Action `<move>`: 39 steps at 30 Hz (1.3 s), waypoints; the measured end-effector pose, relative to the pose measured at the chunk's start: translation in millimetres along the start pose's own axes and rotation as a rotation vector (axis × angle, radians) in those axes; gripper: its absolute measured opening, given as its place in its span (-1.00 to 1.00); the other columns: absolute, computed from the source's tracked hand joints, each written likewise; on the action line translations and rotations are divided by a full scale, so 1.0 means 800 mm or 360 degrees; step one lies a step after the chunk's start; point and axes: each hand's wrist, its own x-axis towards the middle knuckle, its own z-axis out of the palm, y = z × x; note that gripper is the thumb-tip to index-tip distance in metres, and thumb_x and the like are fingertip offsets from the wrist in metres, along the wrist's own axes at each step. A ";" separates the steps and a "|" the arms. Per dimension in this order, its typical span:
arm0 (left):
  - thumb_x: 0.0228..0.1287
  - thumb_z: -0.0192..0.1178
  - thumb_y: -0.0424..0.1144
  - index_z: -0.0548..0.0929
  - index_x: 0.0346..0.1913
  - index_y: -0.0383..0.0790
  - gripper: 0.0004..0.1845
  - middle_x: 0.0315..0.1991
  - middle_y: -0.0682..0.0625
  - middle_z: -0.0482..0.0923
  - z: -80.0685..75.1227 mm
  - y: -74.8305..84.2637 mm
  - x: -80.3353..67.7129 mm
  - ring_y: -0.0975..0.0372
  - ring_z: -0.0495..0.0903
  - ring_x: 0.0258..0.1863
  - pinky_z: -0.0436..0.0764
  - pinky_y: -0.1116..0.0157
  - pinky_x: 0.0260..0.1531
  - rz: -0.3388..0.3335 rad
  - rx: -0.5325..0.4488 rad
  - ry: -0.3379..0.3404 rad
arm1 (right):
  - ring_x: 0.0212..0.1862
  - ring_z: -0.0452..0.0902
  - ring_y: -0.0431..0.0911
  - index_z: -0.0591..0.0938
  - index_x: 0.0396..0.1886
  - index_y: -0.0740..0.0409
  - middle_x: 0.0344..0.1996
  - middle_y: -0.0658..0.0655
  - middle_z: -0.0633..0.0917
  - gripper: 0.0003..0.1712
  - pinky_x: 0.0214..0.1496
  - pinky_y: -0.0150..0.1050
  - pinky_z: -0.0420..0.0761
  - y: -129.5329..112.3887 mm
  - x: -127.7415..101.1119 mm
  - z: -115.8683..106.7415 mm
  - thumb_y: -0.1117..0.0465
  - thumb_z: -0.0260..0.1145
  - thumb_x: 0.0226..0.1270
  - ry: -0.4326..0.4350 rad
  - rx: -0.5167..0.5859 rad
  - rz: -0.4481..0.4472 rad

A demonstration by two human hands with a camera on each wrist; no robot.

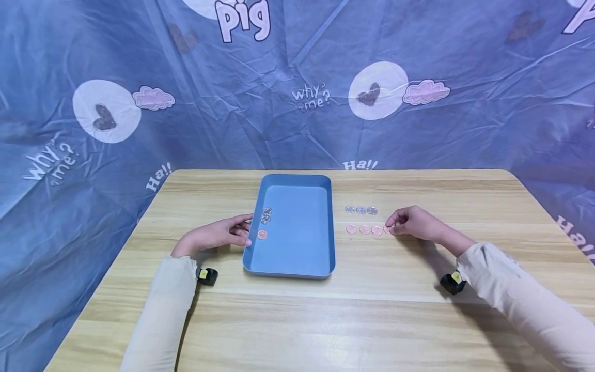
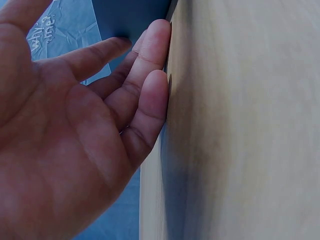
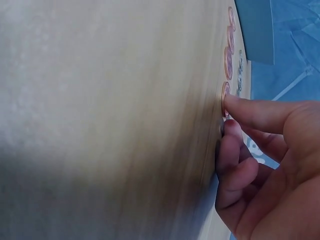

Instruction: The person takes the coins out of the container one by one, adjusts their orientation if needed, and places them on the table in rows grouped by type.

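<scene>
Right hand (image 1: 415,223): fingers curled, tips pressed on the nearest pink coin (image 1: 387,229), last of a pink row (image 1: 364,230) laid on the table (image 1: 297,320) just left of the fingertips. Whether the coin is pinched cannot be told. A silver row (image 1: 360,210) is set just beyond the pink one.

Left hand (image 1: 218,235): fingers relaxed and straight, rested against the near left edge of the tray (image 1: 297,258). Three coins (image 1: 265,221) are held in the tray, just right of its fingertips.
</scene>
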 end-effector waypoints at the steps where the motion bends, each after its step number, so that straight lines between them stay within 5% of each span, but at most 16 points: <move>1: 0.29 0.27 -0.17 -0.12 0.54 -0.28 -0.05 0.33 -0.30 0.20 0.000 0.000 0.000 0.01 0.37 0.24 0.32 0.06 0.33 0.0001 -0.0001 0.0000 | -0.49 0.32 -0.26 0.65 -0.19 0.37 -0.50 0.01 0.58 -0.77 -0.42 -0.39 0.38 0.001 0.000 0.000 0.33 0.36 0.16 -0.0004 0.0007 -0.0001; 28: 0.28 0.27 -0.17 -0.12 0.54 -0.26 -0.04 0.33 -0.29 0.19 0.000 -0.001 0.000 0.02 0.38 0.22 0.31 0.05 0.34 0.0003 -0.0022 -0.0001 | -0.47 0.44 -0.23 0.56 -0.01 0.41 -0.43 0.07 0.56 -0.62 -0.44 -0.37 0.48 0.003 -0.010 -0.011 0.32 0.33 0.20 -0.0044 0.0181 -0.0010; 34: 0.27 0.28 -0.17 -0.11 0.54 -0.26 -0.04 0.33 -0.28 0.20 0.000 -0.001 0.001 0.04 0.39 0.20 0.34 0.11 0.31 -0.0008 -0.0022 0.0003 | -0.40 0.54 -0.17 0.47 0.10 0.43 -0.32 0.12 0.62 -0.57 -0.39 -0.31 0.57 -0.016 -0.014 -0.028 0.30 0.26 0.29 0.0047 0.0216 -0.0019; 39: 0.27 0.28 -0.15 -0.11 0.54 -0.24 -0.04 0.33 -0.27 0.21 -0.001 -0.002 0.002 0.04 0.37 0.22 0.38 0.16 0.28 -0.0006 -0.0007 0.0003 | -0.42 0.51 -0.21 0.45 0.12 0.33 -0.37 -0.08 0.63 -0.59 -0.43 -0.33 0.50 -0.047 -0.014 -0.046 0.25 0.24 0.35 0.0098 0.0376 -0.0055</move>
